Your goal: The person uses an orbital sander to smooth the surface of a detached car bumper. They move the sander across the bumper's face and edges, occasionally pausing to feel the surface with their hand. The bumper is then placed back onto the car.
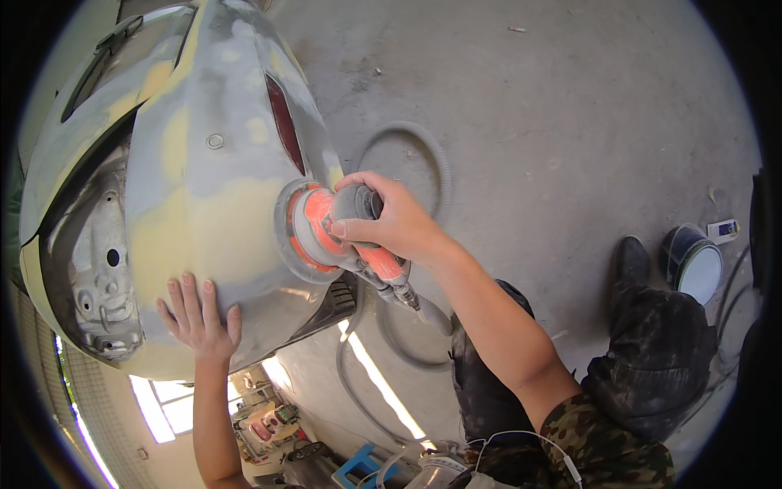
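My right hand (391,214) is closed around the black head of a red-and-grey pneumatic orbital sander (324,223). The sander's round pad lies against the lower side of a car's rear bumper (244,244), below a dark red reflector (285,122). Grey primer and patches of yellowish filler cover the bumper. My left hand (198,315) rests on the same surface with its fingers spread, beside the bare metal recess (104,269) for a lamp. A grey ribbed hose (434,315) runs from the sander's tail. The pad's working face is hidden.
Hose coils (443,165) lie on the concrete floor (550,122). To the right stand a dark bucket with a pale lid (699,275) and a small white box (723,231). A blue plastic stool (360,467) and a red-and-cream machine (266,423) are at the bottom.
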Demonstrator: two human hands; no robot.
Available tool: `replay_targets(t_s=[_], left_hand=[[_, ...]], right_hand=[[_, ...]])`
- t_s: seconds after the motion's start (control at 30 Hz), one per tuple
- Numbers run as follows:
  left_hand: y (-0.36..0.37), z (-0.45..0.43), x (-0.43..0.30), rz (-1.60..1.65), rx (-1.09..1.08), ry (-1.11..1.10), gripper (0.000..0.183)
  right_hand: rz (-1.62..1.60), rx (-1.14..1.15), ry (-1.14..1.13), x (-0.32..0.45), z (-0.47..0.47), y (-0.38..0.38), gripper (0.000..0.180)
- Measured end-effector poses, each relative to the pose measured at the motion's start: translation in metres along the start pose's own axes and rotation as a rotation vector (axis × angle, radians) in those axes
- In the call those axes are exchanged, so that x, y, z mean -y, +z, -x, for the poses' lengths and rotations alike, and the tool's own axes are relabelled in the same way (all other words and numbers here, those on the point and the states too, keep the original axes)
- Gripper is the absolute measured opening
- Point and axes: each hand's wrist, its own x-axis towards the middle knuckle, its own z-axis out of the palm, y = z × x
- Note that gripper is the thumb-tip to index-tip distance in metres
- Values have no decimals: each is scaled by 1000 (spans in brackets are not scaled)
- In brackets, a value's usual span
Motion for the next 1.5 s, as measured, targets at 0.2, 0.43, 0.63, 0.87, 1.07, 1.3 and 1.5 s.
replay_targets(t_s=[0.2,0.43,0.63,0.87,1.07,1.3,1.5], left_hand=[[-3,-6,-4,-14,13,3,60],[-3,-6,-5,-8,1,-6,61],[-1,-7,-7,0,-26,-30,57],[-2,-8,-8,10,-34,-33,57],[-1,-10,-9,27,-54,-43,56],[-2,-13,-9,39,-54,-43,55],[-3,-12,-10,39,-47,-49,55]], right_hand=[[77,-73,-78,-9,32,29,72],[-16,-52,-62,-4,6,21,71],[136,-105,-202,-21,28,36,67],[146,-179,-231,-23,43,57,66],[-53,-50,-145,1,-2,22,66],[175,-194,-302,-34,41,62,69],[88,-295,-401,-80,70,109,77]])
